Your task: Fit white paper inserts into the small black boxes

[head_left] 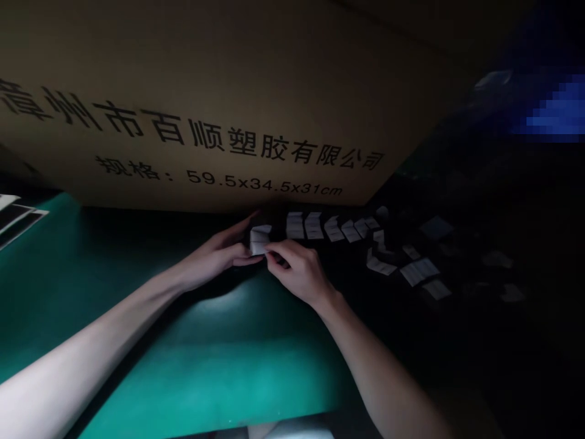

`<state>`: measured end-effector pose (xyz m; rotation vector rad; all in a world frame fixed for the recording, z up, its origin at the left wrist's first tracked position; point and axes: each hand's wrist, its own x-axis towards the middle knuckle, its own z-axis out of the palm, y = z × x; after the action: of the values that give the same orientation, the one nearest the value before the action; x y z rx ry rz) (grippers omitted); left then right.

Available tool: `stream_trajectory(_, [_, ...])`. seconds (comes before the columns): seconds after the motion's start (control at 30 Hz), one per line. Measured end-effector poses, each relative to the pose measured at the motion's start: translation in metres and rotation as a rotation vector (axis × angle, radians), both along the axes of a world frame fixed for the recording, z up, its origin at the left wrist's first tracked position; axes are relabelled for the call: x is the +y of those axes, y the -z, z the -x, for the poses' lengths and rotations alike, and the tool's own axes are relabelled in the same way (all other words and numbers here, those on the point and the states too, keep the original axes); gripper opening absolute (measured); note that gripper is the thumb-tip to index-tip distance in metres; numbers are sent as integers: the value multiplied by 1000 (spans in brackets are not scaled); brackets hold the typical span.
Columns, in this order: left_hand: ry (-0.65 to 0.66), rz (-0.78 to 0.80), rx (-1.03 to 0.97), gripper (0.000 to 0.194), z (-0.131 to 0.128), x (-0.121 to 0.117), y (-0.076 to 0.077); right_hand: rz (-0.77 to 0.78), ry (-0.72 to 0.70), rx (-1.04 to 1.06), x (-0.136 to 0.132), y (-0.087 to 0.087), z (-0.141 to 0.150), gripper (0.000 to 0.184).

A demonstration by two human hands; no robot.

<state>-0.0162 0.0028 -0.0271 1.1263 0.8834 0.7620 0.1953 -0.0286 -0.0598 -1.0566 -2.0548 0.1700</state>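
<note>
Between my two hands is a small folded white paper slip [260, 239], held near the foot of the large cardboard box. My left hand [231, 247] grips the slip from its left side, thumb in front. With thumb and forefinger, my right hand [297, 265] pinches the slip's lower right corner. Just right of it stand more creased white slips [313, 226] in a row. Further right, other folded slips [419, 271] lie scattered in the dark; what is printed on them is too dim to read.
A big cardboard box [219, 73] with black printed characters fills the back. The green table top [256, 372] runs along the front. Flat dark sheets with white edges [21, 219] lie at the far left. Deep shadow covers the right side, with something blue [557, 110] at the upper right.
</note>
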Motion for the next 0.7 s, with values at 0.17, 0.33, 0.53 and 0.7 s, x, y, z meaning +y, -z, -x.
stream_trajectory(0.17, [-22,26,-48,87,-1,1,1,-42,-10,-16,-1,-3,1,19])
stream_trajectory(0.33, [28,-108,113,89,5,2,3,-56,20,-19,-2,-2,2,19])
stream_trajectory(0.53, [13,-129,176,85,7,3,4,-25,12,-23,-2,-1,3,19])
stream_trajectory(0.7, [-14,-41,74,89,6,2,5,3,-35,3,-3,-3,4,19])
